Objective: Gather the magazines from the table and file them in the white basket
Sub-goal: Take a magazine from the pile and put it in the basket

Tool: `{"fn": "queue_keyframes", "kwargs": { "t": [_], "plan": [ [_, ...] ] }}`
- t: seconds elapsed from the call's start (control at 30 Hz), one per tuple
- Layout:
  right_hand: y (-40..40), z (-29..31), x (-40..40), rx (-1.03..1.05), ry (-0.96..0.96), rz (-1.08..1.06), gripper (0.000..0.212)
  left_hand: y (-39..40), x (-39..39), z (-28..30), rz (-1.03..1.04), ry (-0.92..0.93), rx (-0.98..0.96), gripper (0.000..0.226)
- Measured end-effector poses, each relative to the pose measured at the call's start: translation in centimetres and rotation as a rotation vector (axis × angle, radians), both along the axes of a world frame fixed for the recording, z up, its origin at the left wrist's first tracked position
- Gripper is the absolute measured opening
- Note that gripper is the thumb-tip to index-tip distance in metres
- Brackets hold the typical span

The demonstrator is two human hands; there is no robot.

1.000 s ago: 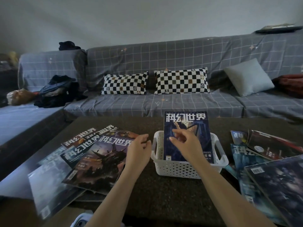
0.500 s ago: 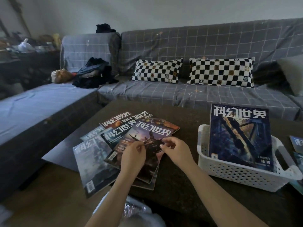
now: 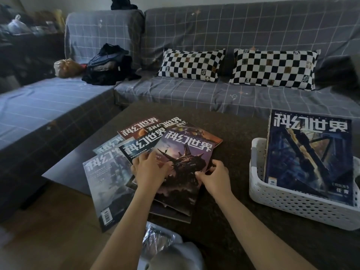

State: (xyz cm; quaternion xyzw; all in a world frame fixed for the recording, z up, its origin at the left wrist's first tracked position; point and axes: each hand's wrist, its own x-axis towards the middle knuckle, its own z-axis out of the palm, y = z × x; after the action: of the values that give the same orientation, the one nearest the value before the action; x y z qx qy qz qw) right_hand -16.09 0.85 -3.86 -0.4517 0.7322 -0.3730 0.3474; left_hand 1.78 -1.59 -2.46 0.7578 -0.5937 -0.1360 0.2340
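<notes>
On the dark speckled bench [image 3: 229,133], a fan of glossy science-fiction magazines [image 3: 136,149] lay overlapped toward its left edge; at least six covers showed, though the lower ones were mostly buried and an exact count could not be made. The topmost purple-covered magazine with a dark spaceship [image 3: 185,162] was partly hidden under both hands. The left hand [image 3: 150,172] lay over its left edge with fingers spread, but whether they curled under the cover could not be told. The right hand [image 3: 214,177] pinched its right edge, fingers bent around the paper. Near the bench's right edge stood one white perforated plastic basket [image 3: 292,209], cut off at the frame's side, with a blue-covered magazine [image 3: 309,158] upright in it; thin page edges behind hinted at more, number unclear.
</notes>
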Motion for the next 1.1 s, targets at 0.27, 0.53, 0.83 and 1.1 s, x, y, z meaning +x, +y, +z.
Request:
{"fn": "queue_keyframes", "kwargs": {
  "t": [0.27, 0.53, 0.83, 1.1],
  "plan": [
    [2.0, 0.3, -1.2, 0.052, -0.074, -0.041, 0.048, 2.0, -0.6, 1.2, 0.109, 0.339, 0.002, 0.016],
    [5.0, 4.3, -3.3, -0.168, -0.155, 0.007, 0.041, 5.3, -0.7, 4.9, 0.077, 0.711, -0.053, 0.017],
    [8.2, 11.0, -11.6, -0.38, -0.287, -0.07, 0.031, 8.4, -8.1, 11.9, -0.18, 1.043, -0.139, 0.01],
    [9.4, 14.0, -21.4, -0.512, -0.275, -0.182, 0.032, 6.4, -17.7, 14.3, -0.338, 1.086, -0.049, 0.008]
  ]
}}
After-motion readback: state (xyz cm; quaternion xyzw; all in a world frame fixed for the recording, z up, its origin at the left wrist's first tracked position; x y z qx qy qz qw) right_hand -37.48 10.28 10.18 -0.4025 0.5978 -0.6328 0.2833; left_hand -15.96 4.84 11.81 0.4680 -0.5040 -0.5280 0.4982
